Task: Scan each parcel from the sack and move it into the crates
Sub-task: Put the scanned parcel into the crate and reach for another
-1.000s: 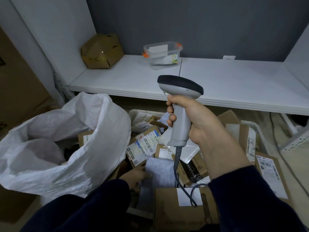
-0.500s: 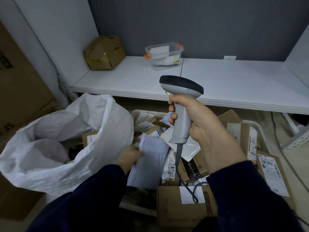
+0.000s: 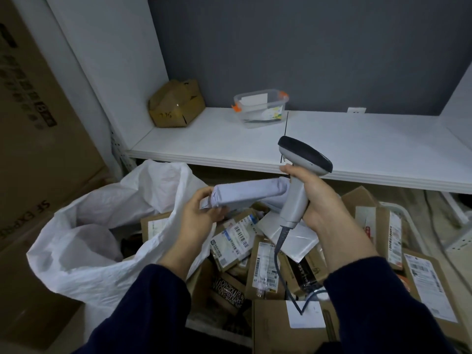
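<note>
room: dark grey wall behind a white shelf [image 3: 357,144]; big cartons [image 3: 38,149] far left.
on the shelf: dented cardboard box [image 3: 176,104] in the left corner, clear tub [image 3: 260,107] near it.
sack [image 3: 102,226]: white, mouth open, just beside the crate [image 3: 402,209].
in the crate: heaped labelled boxes and mailers.
left hand [image 3: 201,213]: grips one end of the grey parcel [image 3: 250,192], held level above the crate.
right hand [image 3: 314,195]: wrapped round the scanner [image 3: 301,162] handle, with the parcel's far end touching it, just in front of the shelf lip.

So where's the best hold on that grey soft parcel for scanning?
Probably its left short end, coming from the left, as the left hand grips it: the grey parcel is long, flat and roughly level, so an end hold leaves its length clear for the scanner.
</note>
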